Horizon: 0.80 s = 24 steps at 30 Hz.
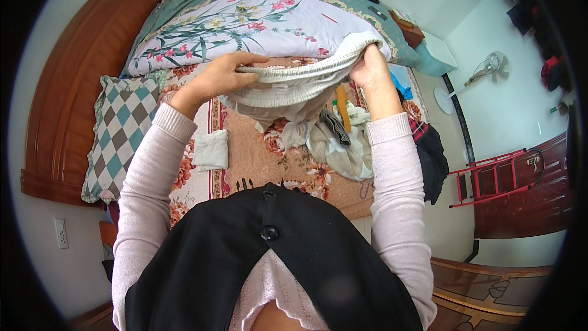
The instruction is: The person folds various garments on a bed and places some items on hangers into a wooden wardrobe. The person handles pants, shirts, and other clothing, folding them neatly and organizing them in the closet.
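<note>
A light garment with a gathered elastic waistband is stretched between my hands above the bed. My left hand pinches the band's left end between thumb and fingers. The right end is gripped by my right hand, with the band folded over the fingers. Beneath hangs the garment's thin, pale body. A folded white cloth lies on the floral bed sheet at the left. To the right is a loose pile of clothes, with a grey striped piece and a yellow strip on top.
A checked pillow lies by the wooden headboard. A floral quilt covers the bed's far side. Dark clothing hangs at the right edge. Beyond stand a white fan and a red folding ladder.
</note>
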{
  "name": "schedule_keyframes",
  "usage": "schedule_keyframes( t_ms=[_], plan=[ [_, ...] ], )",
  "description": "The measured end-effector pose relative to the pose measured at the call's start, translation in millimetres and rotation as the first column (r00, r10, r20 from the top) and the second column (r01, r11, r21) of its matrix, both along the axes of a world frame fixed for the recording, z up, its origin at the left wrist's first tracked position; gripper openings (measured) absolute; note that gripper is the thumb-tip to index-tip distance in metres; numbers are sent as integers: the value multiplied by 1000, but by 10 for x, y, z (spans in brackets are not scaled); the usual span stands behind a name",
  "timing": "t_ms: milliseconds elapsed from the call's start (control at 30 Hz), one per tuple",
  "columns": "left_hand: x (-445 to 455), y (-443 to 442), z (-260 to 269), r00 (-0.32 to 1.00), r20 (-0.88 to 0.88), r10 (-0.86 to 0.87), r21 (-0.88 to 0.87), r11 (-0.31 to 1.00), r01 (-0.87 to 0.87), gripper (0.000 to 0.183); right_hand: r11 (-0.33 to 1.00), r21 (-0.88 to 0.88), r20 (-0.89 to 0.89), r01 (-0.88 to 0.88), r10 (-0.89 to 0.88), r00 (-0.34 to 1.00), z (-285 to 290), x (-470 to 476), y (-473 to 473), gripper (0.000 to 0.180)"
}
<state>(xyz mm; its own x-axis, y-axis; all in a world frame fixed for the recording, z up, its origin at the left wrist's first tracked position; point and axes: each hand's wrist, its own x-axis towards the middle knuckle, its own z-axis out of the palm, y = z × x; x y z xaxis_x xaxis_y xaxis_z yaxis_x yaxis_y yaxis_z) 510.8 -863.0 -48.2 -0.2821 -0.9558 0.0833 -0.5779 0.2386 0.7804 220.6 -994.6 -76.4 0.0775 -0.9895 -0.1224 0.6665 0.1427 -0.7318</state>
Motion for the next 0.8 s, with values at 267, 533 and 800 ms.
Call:
schedule_keyframes(
  t_ms=[267, 533, 800],
  plan=[
    [352, -208, -240, 852, 362, 378, -213, 923, -319, 29, 949, -262, -715, -176, -68, 695, 211, -127, 206, 27],
    [646, -239, 540, 743, -124, 658, -673, 495, -550, 27, 481, -872, -488, 86, -869, -80, 521, -282, 216, 35],
    [646, -287, 522, 791, -218, 572, -381, 696, -609, 31, 984, -157, -497, -88, -2, 868, 676, -116, 163, 28]
  ],
)
